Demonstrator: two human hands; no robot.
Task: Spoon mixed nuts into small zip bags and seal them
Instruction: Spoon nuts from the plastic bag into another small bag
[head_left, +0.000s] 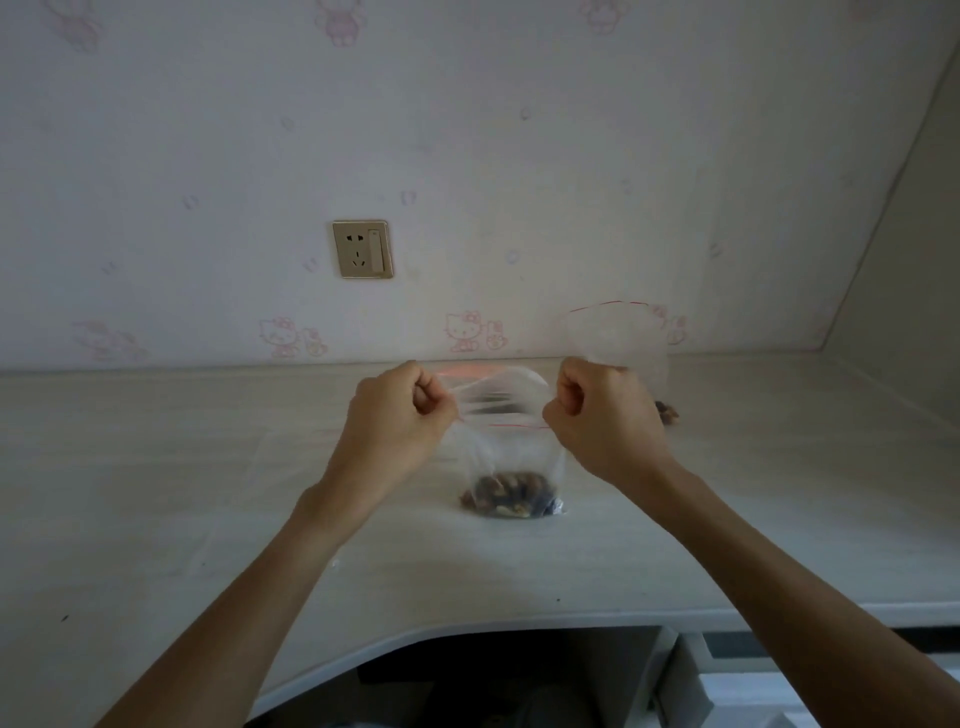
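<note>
A small clear zip bag (506, 452) with a red line at its mouth stands on the pale table (156, 467), with mixed nuts (511, 501) piled at its bottom. My left hand (395, 421) pinches the bag's top left corner. My right hand (605, 421) pinches the top right corner. The mouth between them gapes open. A second clear zip bag (618, 338) stands upright behind my right hand, with a few nuts (667, 413) showing at its base. No spoon is in view.
A wall with pink cartoon wallpaper rises close behind the table, with a beige socket (362, 249) on it. A side panel (893, 260) closes off the right end. The table's front edge (467, 629) curves inward over a dark gap below.
</note>
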